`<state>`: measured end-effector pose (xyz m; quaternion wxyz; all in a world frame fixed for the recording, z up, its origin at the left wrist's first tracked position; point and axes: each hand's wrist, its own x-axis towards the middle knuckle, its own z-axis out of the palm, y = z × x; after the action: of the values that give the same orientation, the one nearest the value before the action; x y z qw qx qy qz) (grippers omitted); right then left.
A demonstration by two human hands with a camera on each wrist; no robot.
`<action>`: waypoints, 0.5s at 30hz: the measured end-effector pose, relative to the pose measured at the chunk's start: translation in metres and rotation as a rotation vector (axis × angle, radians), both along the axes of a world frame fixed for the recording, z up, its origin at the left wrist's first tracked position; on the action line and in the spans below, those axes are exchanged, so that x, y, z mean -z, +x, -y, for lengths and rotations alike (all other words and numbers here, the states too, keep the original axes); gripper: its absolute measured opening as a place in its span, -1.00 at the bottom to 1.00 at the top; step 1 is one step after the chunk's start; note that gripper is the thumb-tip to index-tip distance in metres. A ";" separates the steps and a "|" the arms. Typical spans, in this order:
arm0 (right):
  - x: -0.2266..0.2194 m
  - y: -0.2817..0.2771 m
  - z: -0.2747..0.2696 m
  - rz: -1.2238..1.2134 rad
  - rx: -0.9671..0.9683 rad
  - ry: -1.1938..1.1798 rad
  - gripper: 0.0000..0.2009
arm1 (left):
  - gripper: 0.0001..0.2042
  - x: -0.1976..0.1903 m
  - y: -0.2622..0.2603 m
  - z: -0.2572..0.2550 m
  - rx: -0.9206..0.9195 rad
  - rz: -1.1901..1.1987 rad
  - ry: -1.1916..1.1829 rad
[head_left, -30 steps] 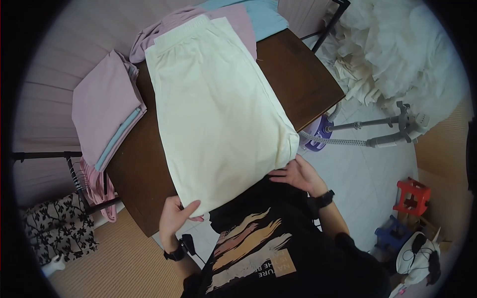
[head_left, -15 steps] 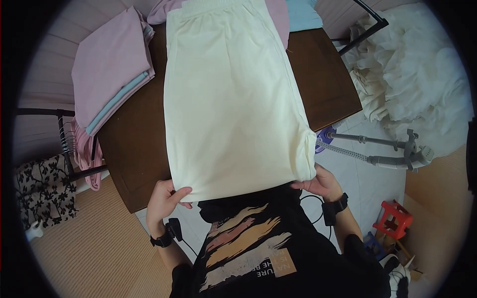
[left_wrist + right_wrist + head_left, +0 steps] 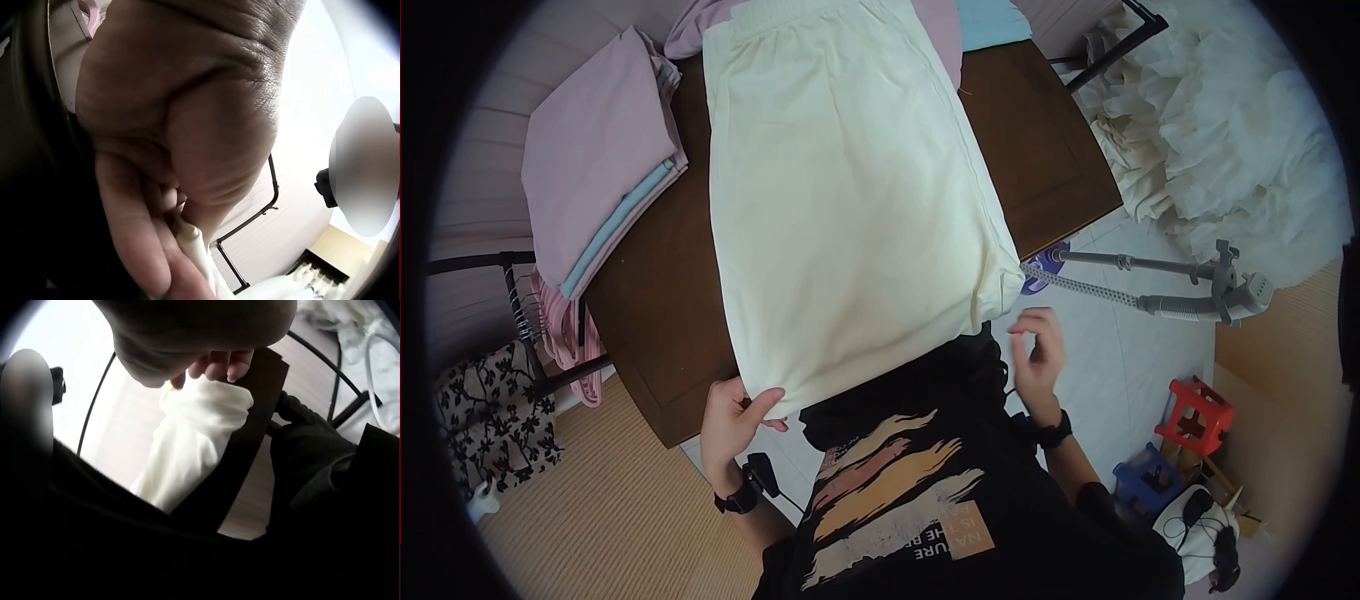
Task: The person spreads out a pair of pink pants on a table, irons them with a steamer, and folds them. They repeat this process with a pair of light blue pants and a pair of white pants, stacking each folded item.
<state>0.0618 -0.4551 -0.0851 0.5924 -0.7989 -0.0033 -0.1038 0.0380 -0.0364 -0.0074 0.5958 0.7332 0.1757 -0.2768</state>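
Note:
Cream pants with a gathered elastic waistband lie lengthwise over the table, waistband at the far end, the near edge hanging by the person's black shirt. At their near left corner the left hand pinches the cloth, thumb on top. In the left wrist view, a bit of cream cloth shows between the thumb and fingers of that hand. The right hand is just off the bunched near right corner, fingers loosely bent and holding nothing. From the right wrist, the fingertips overlap the end of the cream cloth.
A dark brown table carries a folded pink and blue stack at left and pink and blue cloth at the back. A garment steamer, red stool and blue stool stand at right, below white ruffled fabric.
The right hand has let go of the near right corner and drawn slightly away. The left hand keeps its pinch on the left corner. The head view has shifted a little.

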 end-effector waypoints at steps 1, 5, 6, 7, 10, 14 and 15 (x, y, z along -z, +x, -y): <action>-0.010 0.003 -0.011 0.099 -0.128 -0.288 -0.75 | -0.81 0.000 0.000 0.000 0.001 0.000 0.002; -0.012 0.014 -0.042 -0.066 0.039 -0.253 -0.69 | -0.81 0.002 -0.002 -0.001 -0.007 0.001 0.010; -0.010 0.018 -0.044 -0.041 0.023 -0.288 -0.72 | -0.81 0.002 -0.002 -0.001 -0.013 0.003 0.009; -0.008 0.020 -0.045 -0.017 0.006 -0.321 -0.74 | -0.81 0.003 -0.001 -0.001 -0.007 0.010 -0.001; -0.002 0.022 -0.029 0.023 -0.049 -0.349 -0.80 | -0.81 0.003 -0.003 -0.001 -0.010 0.025 -0.001; 0.006 0.021 -0.019 -0.099 0.011 -0.034 -0.85 | -0.81 0.005 -0.004 0.000 -0.025 0.036 -0.008; 0.007 0.019 -0.017 -0.096 0.010 -0.033 -0.85 | -0.81 0.004 -0.003 0.000 -0.025 0.039 -0.007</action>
<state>0.0812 -0.4376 -0.0923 0.5783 -0.8125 0.0277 -0.0683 0.0348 -0.0364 -0.0118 0.6051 0.7341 0.1723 -0.2554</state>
